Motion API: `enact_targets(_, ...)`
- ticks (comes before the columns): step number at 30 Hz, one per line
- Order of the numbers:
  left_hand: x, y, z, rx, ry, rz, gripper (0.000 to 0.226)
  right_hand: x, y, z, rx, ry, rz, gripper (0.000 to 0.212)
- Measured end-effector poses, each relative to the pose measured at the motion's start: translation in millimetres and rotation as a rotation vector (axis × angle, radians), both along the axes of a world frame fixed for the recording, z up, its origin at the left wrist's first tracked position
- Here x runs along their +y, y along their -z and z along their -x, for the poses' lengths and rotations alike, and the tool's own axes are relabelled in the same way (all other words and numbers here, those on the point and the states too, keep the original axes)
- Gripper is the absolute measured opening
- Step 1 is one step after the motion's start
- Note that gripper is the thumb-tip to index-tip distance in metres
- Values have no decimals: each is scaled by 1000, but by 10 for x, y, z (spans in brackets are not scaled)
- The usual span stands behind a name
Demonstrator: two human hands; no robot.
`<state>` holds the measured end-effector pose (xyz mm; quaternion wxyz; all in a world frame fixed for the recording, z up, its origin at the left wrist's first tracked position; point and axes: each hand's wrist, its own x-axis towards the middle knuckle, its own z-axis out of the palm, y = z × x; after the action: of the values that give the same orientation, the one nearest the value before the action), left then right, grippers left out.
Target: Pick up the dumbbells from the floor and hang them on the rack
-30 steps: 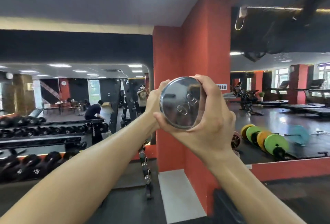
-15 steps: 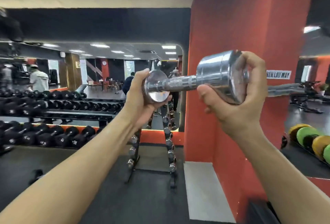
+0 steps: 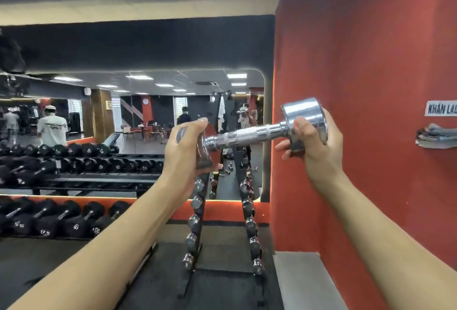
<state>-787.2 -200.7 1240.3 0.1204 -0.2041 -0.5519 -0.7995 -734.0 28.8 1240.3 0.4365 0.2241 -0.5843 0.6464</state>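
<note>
— Mirror wall [image 3: 148,117] ahead; where's the dumbbell [image 3: 249,134]?
— Above the rack [image 3: 243,193], left hand [image 3: 183,151] and right hand [image 3: 314,141] curled round its ends. Keep it level; seat both ends together.

Left forearm [image 3: 111,243] and right forearm [image 3: 371,230] are bare; the left grip [image 3: 184,154] shows a greyish smear, possibly blur.

Both hands hold a chrome dumbbell [image 3: 249,134] up at chest height, its bar nearly level and tilted up toward the right. The left hand [image 3: 184,147] cups the left end, the right hand [image 3: 315,140] grips the right end. Below and between the hands stands a narrow A-frame rack [image 3: 222,223] hung with small chrome dumbbells.
</note>
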Motion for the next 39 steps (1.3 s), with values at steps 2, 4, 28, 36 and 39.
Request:
enact_targets(2,-35,-18,303,-11,2,37,63,-16,20,339,-56,-32,42,41)
enact_targets(4,-53,-13,674,-15,8,91,59,5,67,773,-99,-26,81,36)
enact_targets(28,2147,700,5072,-243,-182,273,58,2233,877,5504,-379,-46,206,31)
enact_targets(36,2990,1323,6649,-392,-196,265,55,3066,1357,7200,-545,-23,137,34)
enact_targets(39,3264,1594,7411,-449,-206,268,56,3352,1558,7956,-575,-31,117,28)
